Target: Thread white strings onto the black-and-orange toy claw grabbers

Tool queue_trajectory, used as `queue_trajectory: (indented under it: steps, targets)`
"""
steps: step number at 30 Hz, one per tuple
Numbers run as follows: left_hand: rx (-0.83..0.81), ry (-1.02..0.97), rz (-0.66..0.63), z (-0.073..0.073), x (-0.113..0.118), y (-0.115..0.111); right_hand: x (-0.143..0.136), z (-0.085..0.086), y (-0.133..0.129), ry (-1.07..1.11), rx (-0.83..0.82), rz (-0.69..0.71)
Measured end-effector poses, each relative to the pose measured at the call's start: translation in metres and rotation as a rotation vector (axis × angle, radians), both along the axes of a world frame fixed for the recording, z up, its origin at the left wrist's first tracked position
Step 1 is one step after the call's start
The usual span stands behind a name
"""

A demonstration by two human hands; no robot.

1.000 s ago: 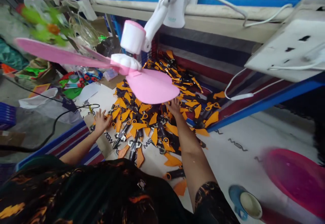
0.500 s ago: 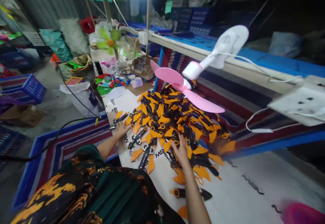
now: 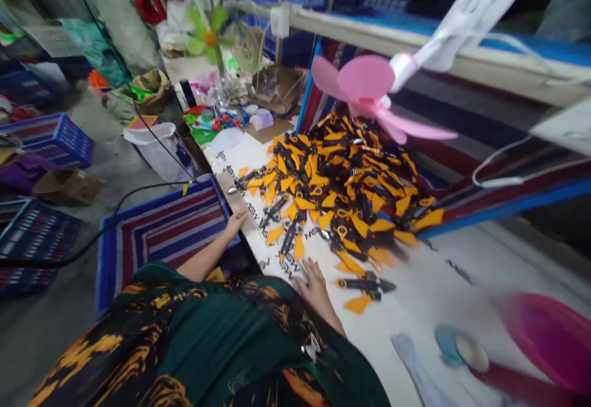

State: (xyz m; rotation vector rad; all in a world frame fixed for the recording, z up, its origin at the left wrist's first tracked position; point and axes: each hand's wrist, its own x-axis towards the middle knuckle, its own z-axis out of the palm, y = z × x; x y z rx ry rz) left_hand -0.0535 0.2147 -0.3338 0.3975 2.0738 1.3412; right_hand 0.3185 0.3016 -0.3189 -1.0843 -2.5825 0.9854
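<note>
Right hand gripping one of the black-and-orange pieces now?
No, the right hand lies with fingers spread on the white table, just short of the pieces.

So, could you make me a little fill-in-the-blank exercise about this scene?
The fan by the pile has ____ blades.
The pile's pieces are black and ____.
The right hand is on the ____ tabletop.
The crate nearest the left hand has a ____ lining.
Missing words: pink; orange; white; striped.
</note>
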Motion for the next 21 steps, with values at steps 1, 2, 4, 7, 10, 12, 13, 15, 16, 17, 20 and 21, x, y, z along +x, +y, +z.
queue_trajectory:
  steps: [1, 2, 4, 7, 10, 12, 13, 15, 16, 17, 20, 21]
  targets:
    - [-0.038, -0.034, -0.008, -0.008, 0.015, -0.021, 0.003, 0.001, -0.009, -0.005, -0.036, 0.010]
    - [-0.075, -0.066, -0.018, -0.015, 0.030, -0.042, 0.006, 0.002, -0.017, -0.007, -0.068, 0.025]
    - [-0.140, -0.120, -0.044, -0.026, 0.056, -0.081, 0.009, -0.001, -0.034, -0.006, -0.115, 0.048]
    - [-0.200, -0.163, -0.086, -0.035, 0.085, -0.127, 0.013, -0.007, -0.054, -0.004, -0.138, 0.052]
    - [-0.218, -0.172, -0.121, -0.040, 0.103, -0.156, 0.015, -0.009, -0.067, 0.010, -0.141, 0.062]
    - [-0.215, -0.177, -0.137, -0.043, 0.111, -0.166, 0.016, -0.007, -0.073, 0.021, -0.143, 0.086]
    - [-0.210, -0.181, -0.141, -0.044, 0.115, -0.169, 0.016, -0.005, -0.076, 0.025, -0.141, 0.108]
    - [-0.190, -0.191, -0.133, -0.045, 0.122, -0.171, 0.018, -0.003, -0.082, 0.035, -0.126, 0.155]
    - [-0.174, -0.196, -0.121, -0.046, 0.125, -0.170, 0.019, -0.004, -0.083, 0.040, -0.112, 0.179]
    - [-0.153, -0.200, -0.106, -0.047, 0.127, -0.167, 0.021, -0.006, -0.082, 0.055, -0.096, 0.171]
    - [-0.058, -0.184, -0.040, -0.052, 0.123, -0.149, 0.017, -0.015, -0.051, 0.091, -0.013, 0.144]
    - [-0.022, -0.167, -0.013, -0.053, 0.118, -0.142, 0.011, -0.015, -0.030, 0.100, 0.032, 0.145]
